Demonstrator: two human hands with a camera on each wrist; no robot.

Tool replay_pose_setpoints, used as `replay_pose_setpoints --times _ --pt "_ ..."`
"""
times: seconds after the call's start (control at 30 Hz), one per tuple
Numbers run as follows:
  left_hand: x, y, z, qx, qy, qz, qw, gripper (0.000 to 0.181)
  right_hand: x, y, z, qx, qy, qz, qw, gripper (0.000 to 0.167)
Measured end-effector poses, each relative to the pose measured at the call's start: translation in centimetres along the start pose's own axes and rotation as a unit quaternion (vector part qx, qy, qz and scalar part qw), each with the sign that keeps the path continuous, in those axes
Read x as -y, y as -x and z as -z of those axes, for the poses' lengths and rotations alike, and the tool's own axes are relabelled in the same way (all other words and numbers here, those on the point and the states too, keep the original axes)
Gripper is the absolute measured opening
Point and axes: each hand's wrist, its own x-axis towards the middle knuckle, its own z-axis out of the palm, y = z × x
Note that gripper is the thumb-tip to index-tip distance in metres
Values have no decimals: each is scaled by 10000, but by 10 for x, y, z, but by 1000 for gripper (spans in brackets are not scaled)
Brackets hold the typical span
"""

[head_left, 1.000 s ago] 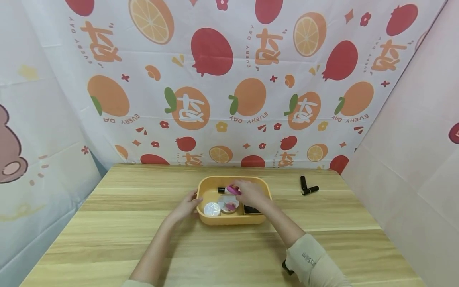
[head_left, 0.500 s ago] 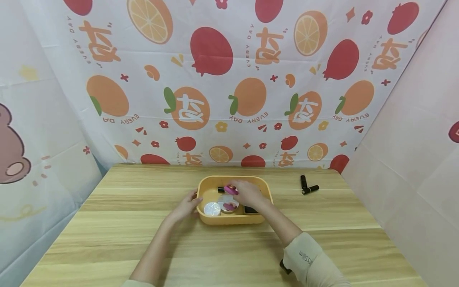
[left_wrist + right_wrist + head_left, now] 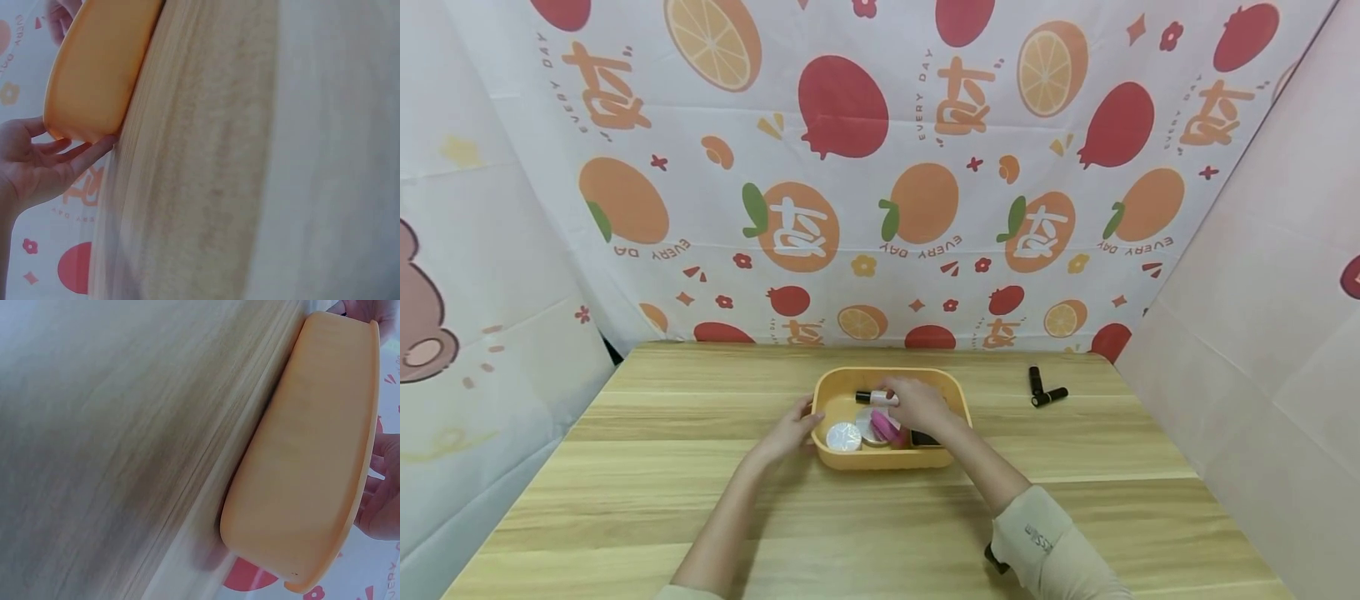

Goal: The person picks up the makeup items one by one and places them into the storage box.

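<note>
A yellow bin [image 3: 887, 459] stands on the table. My left hand [image 3: 792, 429] grips its left end, thumb over the rim and fingers against the outside, as the left wrist view also shows of the bin [image 3: 103, 69]. My right hand [image 3: 917, 407] reaches down inside, fingertips beside a small white tube [image 3: 883, 398] with a black cap. Below them a pink oval piece [image 3: 886, 427] lies on a round, shiny disc [image 3: 867, 421]. A white patterned round case [image 3: 844, 437] lies at front left. A black item [image 3: 925, 438] is partly hidden under my right wrist.
Two short black tubes, one upright in view [image 3: 1035, 380] and one lying crosswise [image 3: 1049, 397], are on the table right of the bin. Printed cloth [image 3: 865, 208] hangs behind and beside the wooden table [image 3: 662, 417].
My right hand has let go of the pink oval piece, which dropped onto the shiny disc. More of the white tube shows. My left hand stays at the bin.
</note>
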Motion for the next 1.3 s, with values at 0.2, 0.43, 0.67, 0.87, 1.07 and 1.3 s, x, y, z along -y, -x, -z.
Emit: replay_pose_setpoints --times 0.2,0.43,0.67,0.87,1.07,1.3 --pt "-1 1 0 27 11 -24 10000 51 -4 2 3 -75 -41 47 10000 40" --pt "-1 2 1 45 -24 -69 10000 50 -9 6 7 -104 -97 113 9998 37" --pt "-2 3 1 111 -44 -26 9999 51 -15 11 9 -221 -43 204 9995 34" --pt "-1 4 1 74 -50 -12 10000 50 -20 17 11 -477 114 453 9978 34" --pt "0 5 0 29 -40 -2 10000 49 -27 21 12 -539 211 339 9977 35" --pt "-1 5 -1 27 -82 5 10000 50 -31 23 13 -351 165 98 9992 37"
